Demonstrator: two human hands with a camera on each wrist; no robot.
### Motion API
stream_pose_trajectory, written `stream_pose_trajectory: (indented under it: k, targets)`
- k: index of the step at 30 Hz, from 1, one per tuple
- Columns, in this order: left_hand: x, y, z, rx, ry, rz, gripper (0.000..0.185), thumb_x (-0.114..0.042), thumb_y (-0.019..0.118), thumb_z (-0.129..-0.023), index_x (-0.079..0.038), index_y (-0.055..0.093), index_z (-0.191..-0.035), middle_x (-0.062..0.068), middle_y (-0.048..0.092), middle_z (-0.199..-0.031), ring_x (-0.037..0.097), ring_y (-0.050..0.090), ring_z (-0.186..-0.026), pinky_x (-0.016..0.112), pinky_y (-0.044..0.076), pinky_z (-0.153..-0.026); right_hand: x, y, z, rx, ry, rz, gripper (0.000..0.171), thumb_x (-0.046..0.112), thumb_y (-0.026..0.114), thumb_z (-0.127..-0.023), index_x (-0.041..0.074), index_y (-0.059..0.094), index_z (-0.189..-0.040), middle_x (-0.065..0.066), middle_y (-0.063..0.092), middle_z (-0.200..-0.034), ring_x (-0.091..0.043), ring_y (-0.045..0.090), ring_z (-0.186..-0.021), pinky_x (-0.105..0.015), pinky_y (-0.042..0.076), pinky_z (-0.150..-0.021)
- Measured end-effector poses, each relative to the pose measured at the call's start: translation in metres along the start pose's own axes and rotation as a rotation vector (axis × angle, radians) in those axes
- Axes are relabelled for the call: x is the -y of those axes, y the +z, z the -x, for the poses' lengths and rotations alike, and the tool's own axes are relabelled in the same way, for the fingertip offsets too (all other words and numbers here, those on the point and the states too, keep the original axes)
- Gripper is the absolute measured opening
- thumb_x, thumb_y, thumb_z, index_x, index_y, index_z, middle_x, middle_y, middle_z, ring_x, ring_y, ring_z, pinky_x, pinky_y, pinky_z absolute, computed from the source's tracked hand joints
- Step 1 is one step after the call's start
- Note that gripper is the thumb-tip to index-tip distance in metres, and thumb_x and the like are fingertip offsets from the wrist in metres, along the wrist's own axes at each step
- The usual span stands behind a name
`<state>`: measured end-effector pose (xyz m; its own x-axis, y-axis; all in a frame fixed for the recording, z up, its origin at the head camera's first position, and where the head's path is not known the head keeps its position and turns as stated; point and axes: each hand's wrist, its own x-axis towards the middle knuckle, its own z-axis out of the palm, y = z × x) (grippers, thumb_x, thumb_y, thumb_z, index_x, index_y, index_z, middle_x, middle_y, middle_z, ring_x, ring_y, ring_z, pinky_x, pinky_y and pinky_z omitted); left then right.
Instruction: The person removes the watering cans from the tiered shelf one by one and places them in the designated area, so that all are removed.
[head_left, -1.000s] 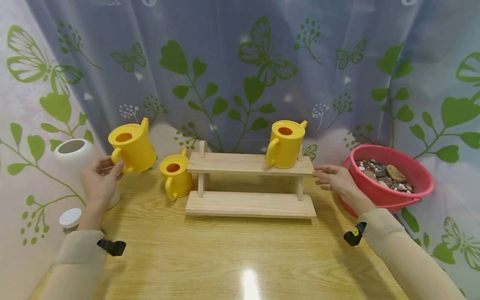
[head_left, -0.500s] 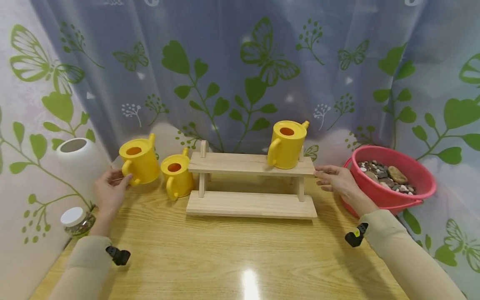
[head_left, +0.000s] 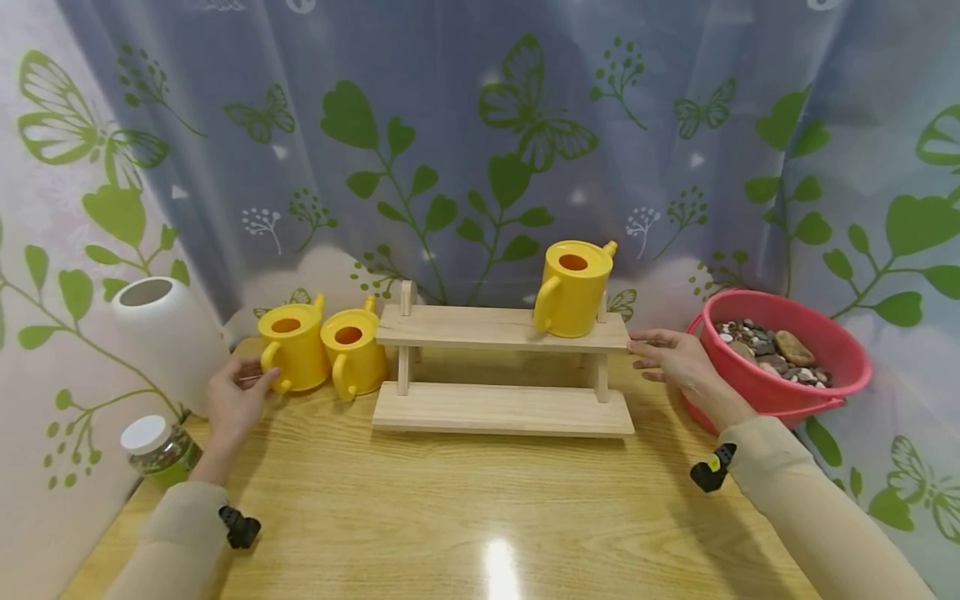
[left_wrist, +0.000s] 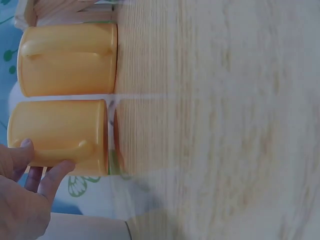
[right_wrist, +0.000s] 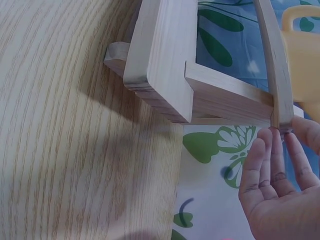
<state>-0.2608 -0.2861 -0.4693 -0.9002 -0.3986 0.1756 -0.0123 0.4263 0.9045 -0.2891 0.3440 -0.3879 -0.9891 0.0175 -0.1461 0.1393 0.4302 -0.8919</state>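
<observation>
My left hand (head_left: 238, 400) pinches the handle of a yellow watering can (head_left: 300, 354), the leftmost one. Its base shows a narrow gap above the table in the left wrist view. Close on its right stands a second yellow watering can (head_left: 358, 354), beside a two-tier wooden shelf (head_left: 487, 408). A third yellow watering can (head_left: 573, 292) stands upright on the right part of the top tier. With fairly straight fingers, my right hand (head_left: 686, 367) touches the right end of that upper board; in the right wrist view the fingertips (right_wrist: 275, 135) meet the board's end.
A white vase (head_left: 165, 342) stands left of my left hand, with a white-lidded jar (head_left: 161, 450) nearer the table's left edge. Right of the shelf is a pink bucket (head_left: 787, 400) containing stones. A patterned curtain (head_left: 442, 100) hangs behind the wooden table (head_left: 420, 508).
My left hand has brought the held watering can down and to the right, next to the second can. My right hand has stayed at the shelf's end.
</observation>
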Motion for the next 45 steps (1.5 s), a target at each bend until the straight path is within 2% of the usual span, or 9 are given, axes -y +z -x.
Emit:
stream_pose_trajectory:
  k: [10,15,22,26,29,32,35,38,45]
  targets:
    - [0.007,-0.001,0.007,0.047,-0.024,0.009,0.036,-0.011,0.071,-0.101,0.007,0.062,-0.131,0.029,0.064,-0.13,-0.012,0.061,-0.076,0.017,0.064,-0.071,-0.001,0.002,0.0,0.006,0.01,-0.008,0.062,0.036,0.071,-0.103,0.0,0.054,-0.151,0.024,0.066,-0.097,-0.001,0.072,-0.087,-0.021,0.064,-0.08]
    - [0.009,-0.006,0.011,0.071,-0.031,-0.042,0.039,-0.015,0.071,-0.102,0.005,0.063,-0.136,0.028,0.065,-0.135,-0.017,0.056,-0.078,0.011,0.06,-0.073,-0.002,0.003,-0.001,0.009,0.011,-0.015,0.062,0.035,0.071,-0.103,-0.001,0.053,-0.151,0.025,0.067,-0.096,0.0,0.071,-0.086,-0.021,0.064,-0.08]
    - [-0.012,-0.012,0.006,0.003,0.049,-0.007,0.045,-0.02,0.071,-0.102,0.004,0.062,-0.14,0.026,0.067,-0.136,-0.02,0.054,-0.085,-0.002,0.05,-0.078,-0.003,0.003,-0.001,0.01,0.022,-0.008,0.064,0.037,0.071,-0.102,0.001,0.053,-0.152,0.022,0.066,-0.101,-0.002,0.072,-0.09,-0.022,0.064,-0.082]
    - [-0.038,-0.012,0.004,-0.047,0.117,-0.001,0.042,-0.022,0.073,-0.101,0.0,0.066,-0.137,0.0,0.075,-0.115,-0.018,0.056,-0.087,-0.003,0.049,-0.079,-0.004,0.002,-0.002,0.018,0.032,-0.013,0.065,0.036,0.07,-0.103,0.002,0.051,-0.154,0.019,0.065,-0.105,-0.001,0.071,-0.089,-0.023,0.064,-0.084]
    - [-0.06,-0.008,0.004,-0.036,0.176,0.029,0.04,-0.021,0.073,-0.101,-0.001,0.067,-0.135,-0.023,0.066,-0.101,-0.017,0.058,-0.088,-0.002,0.05,-0.078,-0.004,0.002,-0.002,0.025,0.038,-0.018,0.065,0.036,0.07,-0.103,0.003,0.05,-0.155,0.019,0.065,-0.106,0.0,0.071,-0.088,-0.025,0.065,-0.086]
    - [-0.081,0.003,0.006,0.017,0.24,0.068,0.039,-0.021,0.072,-0.102,-0.001,0.067,-0.135,-0.022,0.067,-0.102,-0.014,0.06,-0.091,0.0,0.051,-0.08,-0.005,0.001,-0.002,0.028,0.039,-0.016,0.065,0.036,0.07,-0.103,0.003,0.05,-0.155,0.02,0.065,-0.104,-0.002,0.072,-0.091,-0.025,0.065,-0.087]
    - [-0.102,0.022,0.012,0.081,0.283,0.12,0.04,-0.022,0.071,-0.103,-0.001,0.066,-0.136,0.003,0.076,-0.115,-0.011,0.061,-0.093,0.002,0.052,-0.082,-0.005,0.0,-0.001,0.023,0.032,-0.01,0.064,0.035,0.069,-0.104,0.003,0.05,-0.155,0.022,0.065,-0.102,-0.002,0.072,-0.092,-0.023,0.065,-0.085]
    - [-0.119,0.047,0.02,0.14,0.311,0.17,0.037,-0.018,0.072,-0.102,-0.001,0.067,-0.135,0.023,0.073,-0.126,-0.01,0.062,-0.093,0.003,0.053,-0.082,-0.005,-0.001,-0.002,0.017,0.02,-0.003,0.063,0.035,0.068,-0.104,0.002,0.05,-0.155,0.024,0.065,-0.1,-0.001,0.072,-0.09,-0.023,0.065,-0.084]
    - [-0.148,0.108,0.038,0.31,0.335,0.28,0.034,-0.015,0.072,-0.101,-0.001,0.068,-0.133,0.022,0.072,-0.124,0.011,0.069,-0.099,0.011,0.057,-0.082,-0.004,-0.002,-0.004,0.012,0.005,0.001,0.064,0.036,0.069,-0.103,0.002,0.051,-0.154,0.026,0.067,-0.096,0.001,0.072,-0.089,-0.025,0.065,-0.085]
